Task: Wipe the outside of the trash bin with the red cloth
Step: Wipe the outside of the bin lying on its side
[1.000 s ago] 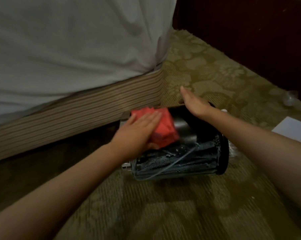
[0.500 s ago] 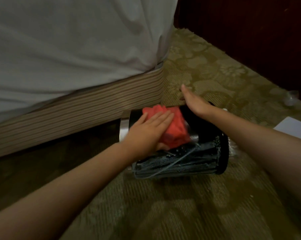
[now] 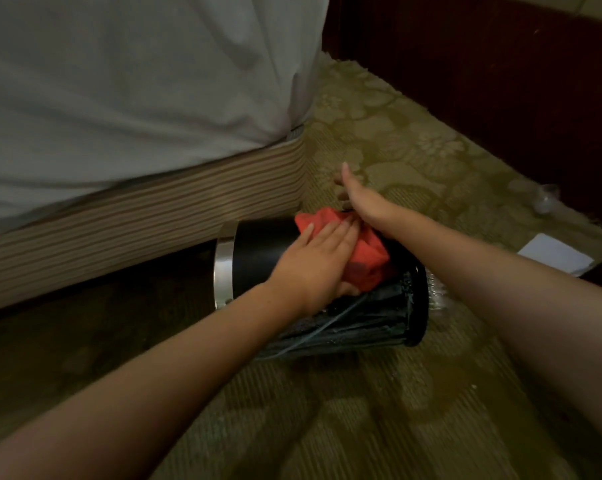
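Note:
A black trash bin [image 3: 258, 251] lies on its side on the carpet, its chrome band to the left and its rim with a dark liner to the right. My left hand [image 3: 313, 265] presses the red cloth [image 3: 365, 251] flat against the bin's upper side, fingers straight. My right hand [image 3: 361, 199] rests on the far top of the bin with straight fingers, just behind the cloth.
A bed with a white sheet [image 3: 136, 81] and striped base [image 3: 136, 216] stands close behind the bin on the left. Dark wooden furniture [image 3: 500, 81] runs along the back right. A white paper [image 3: 555, 252] and a clear plastic item [image 3: 545, 199] lie on the patterned carpet at right.
My left hand has slid the red cloth rightward along the bin toward its rim, uncovering the bin's black side and chrome band. My right hand stays on the bin's far side.

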`<move>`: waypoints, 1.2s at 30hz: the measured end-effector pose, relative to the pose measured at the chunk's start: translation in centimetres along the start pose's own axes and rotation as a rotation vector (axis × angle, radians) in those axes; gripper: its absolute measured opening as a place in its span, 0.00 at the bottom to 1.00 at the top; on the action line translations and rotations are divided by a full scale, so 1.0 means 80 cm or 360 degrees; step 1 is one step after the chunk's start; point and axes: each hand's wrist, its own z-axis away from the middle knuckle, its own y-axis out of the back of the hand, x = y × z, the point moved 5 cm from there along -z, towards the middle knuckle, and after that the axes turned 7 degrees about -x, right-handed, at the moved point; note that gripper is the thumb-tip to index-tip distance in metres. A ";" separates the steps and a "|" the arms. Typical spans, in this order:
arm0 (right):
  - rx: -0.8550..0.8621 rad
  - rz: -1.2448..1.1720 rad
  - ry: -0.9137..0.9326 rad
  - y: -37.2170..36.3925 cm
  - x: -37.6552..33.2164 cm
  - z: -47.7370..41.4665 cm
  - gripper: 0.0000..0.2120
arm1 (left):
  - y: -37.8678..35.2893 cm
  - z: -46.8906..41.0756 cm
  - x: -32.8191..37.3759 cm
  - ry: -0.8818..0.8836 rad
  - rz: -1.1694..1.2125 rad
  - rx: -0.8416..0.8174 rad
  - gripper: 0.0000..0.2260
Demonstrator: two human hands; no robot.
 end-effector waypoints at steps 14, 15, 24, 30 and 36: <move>0.0093 -0.0244 0.0061 0.007 -0.014 0.001 0.27 | 0.002 -0.013 0.005 0.0170 0.0166 -0.0091 0.43; 0.0071 -0.0270 0.0073 0.007 -0.017 0.002 0.26 | 0.006 -0.006 -0.003 0.0137 0.0199 -0.0106 0.44; 0.0254 0.0872 0.0717 -0.009 -0.069 0.061 0.17 | -0.011 0.044 -0.096 0.0497 0.0022 -0.0568 0.41; -0.0013 0.1934 0.0776 -0.083 -0.029 0.123 0.27 | -0.012 0.033 -0.101 0.0494 0.0129 -0.0492 0.33; -0.0010 0.1669 0.0560 -0.052 -0.038 0.119 0.26 | -0.001 0.034 -0.100 0.0480 -0.0024 -0.0236 0.35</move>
